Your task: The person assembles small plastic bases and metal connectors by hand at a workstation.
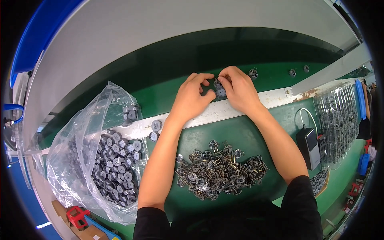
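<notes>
On the green conveyor belt [276, 78], my right hand [241, 89] pinches a small circuit board [218, 83] between thumb and forefinger. Just below the board is a round grey plastic cap [221, 93], close against the right fingers; whether the two parts touch is hard to tell. My left hand [194, 96] is to the left of them, its thumb and fingers apart and curved around bare air. A heap of small circuit boards with metal pins [220, 172] lies on the green table between my forearms.
A clear plastic bag [80, 140] spills many grey caps [116, 160] at the left. Two loose caps [156, 125] lie by the white rail [200, 116]. Small parts [253, 73] sit along the belt. A power bank [309, 148] with a cable and clear trays [338, 120] stand right.
</notes>
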